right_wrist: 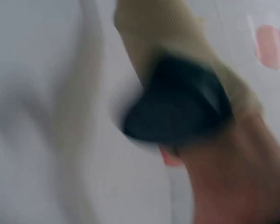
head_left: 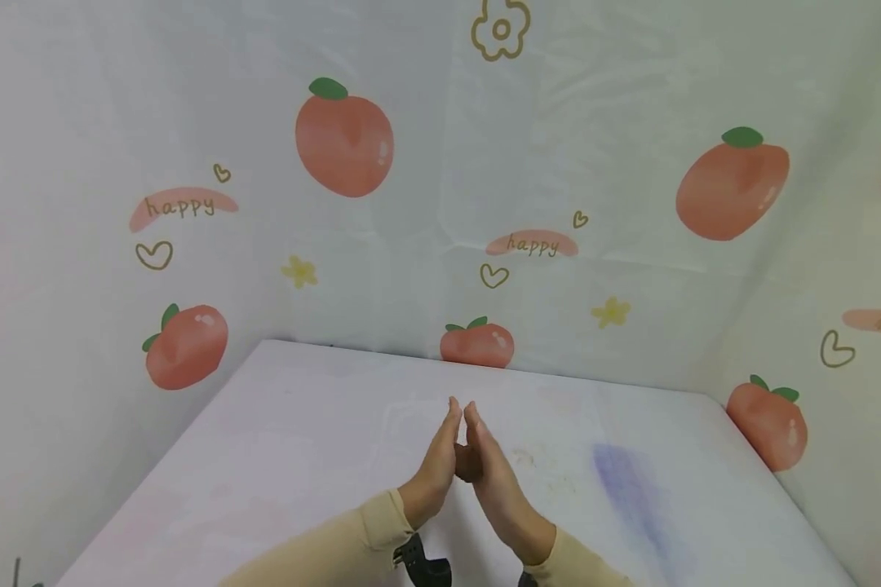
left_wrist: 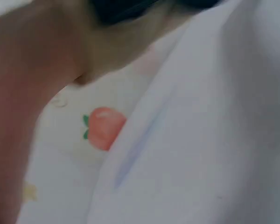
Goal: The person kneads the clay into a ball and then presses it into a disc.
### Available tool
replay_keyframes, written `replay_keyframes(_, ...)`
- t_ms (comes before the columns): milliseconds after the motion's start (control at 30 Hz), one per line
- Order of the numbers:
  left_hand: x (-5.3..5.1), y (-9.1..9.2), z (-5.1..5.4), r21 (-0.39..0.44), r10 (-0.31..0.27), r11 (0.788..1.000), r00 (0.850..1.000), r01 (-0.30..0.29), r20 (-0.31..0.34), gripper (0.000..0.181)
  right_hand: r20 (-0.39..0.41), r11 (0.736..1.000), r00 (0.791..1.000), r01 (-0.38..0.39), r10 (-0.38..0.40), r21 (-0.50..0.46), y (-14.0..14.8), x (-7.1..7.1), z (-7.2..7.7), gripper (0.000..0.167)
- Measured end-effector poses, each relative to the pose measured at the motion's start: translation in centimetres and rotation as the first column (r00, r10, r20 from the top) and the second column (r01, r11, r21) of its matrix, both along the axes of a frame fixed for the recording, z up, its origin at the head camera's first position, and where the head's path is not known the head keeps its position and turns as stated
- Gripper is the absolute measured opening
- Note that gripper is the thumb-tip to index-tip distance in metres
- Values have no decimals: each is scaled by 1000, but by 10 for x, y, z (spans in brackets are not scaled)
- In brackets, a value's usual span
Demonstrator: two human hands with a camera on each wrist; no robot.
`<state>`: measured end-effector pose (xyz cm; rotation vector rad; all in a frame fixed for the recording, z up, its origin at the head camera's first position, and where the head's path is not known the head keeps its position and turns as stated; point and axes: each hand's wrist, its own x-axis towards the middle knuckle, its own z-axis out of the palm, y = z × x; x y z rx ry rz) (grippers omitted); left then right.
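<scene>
Over the white table, my left hand and right hand face each other palm to palm. Their fingers are straight and point up, with the fingertips slightly apart. A dark brownish patch lies between the palms; it looks like shaded thumbs, but I cannot tell for sure. No separate object can be made out in either hand. Skin and a beige sleeve blur across the left wrist view. In the right wrist view, a dark device sits on a sleeved wrist.
White cloth walls printed with peaches, hearts and "happy" stand behind and beside the table. A purple smear marks the tabletop to the right of the hands. A black wrist device hangs below the left sleeve.
</scene>
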<state>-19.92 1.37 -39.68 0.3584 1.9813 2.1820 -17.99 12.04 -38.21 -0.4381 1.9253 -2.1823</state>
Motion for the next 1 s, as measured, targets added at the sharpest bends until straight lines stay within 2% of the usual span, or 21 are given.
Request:
replay_keyframes(67,7,3,-2,-30,-75,997,995,73,-65,70,2,998,998,55,-55,-16,6,-6,3,64)
replay_keyframes(167,20,8,2,-95,-163,985,964,146,-211,63,81,990,986,143,-144,23,14,-16,4,68)
replay_keyframes(200,21,9,4,-97,-169,984,959,150,-226,62,100,988,983,148,-153,49,14,-17,3,68)
replay_keyframes(233,20,9,5,-91,-164,985,960,147,-225,62,119,987,981,144,-152,75,14,-16,1,69)
replay_keyframes(300,13,7,7,-56,-103,994,979,94,-175,63,116,988,985,118,-129,101,10,-10,-2,68)
replay_keyframes(367,2,5,5,-8,-33,999,996,33,-82,68,52,994,996,62,-67,91,5,-1,-1,65)
replay_keyframes(433,-4,4,0,18,-2,1000,1000,3,-6,72,-11,998,1000,20,-20,64,4,5,3,63)
replay_keyframes(467,-4,4,-2,12,-5,1000,1000,5,7,72,-36,999,999,14,-12,42,5,5,5,63)
replay_keyframes(533,3,6,-4,-51,-64,997,998,63,-22,71,-61,999,997,39,-40,-12,9,1,10,62)
replay_keyframes(600,13,7,-5,-107,-157,983,983,147,-93,67,-36,994,993,110,-111,-26,14,-6,12,63)
replay_keyframes(667,20,8,-2,-148,-213,971,958,187,-194,63,19,985,985,170,-170,2,16,-10,10,65)
replay_keyframes(700,21,8,0,-153,-225,969,948,194,-224,62,51,981,981,188,-190,36,16,-11,7,66)
replay_keyframes(733,20,7,2,-135,-221,972,947,193,-232,64,78,981,980,178,-184,79,15,-10,3,67)
replay_keyframes(800,15,5,5,-90,-165,985,965,150,-204,66,109,983,986,108,-125,145,10,-4,-3,69)
replay_keyframes(867,8,3,4,-54,-95,995,987,89,-128,71,107,986,993,34,-52,162,5,3,-7,69)
replay_keyframes(900,6,2,3,-41,-63,997,995,60,-81,72,93,990,996,0,-13,141,3,6,-7,68)
replay_keyframes(933,5,2,1,-34,-41,999,998,39,-41,73,68,993,998,-21,13,116,2,8,-6,67)
replay_keyframes(1000,7,3,-3,-38,-36,999,999,35,-9,72,24,998,1000,-4,2,67,2,7,-2,66)
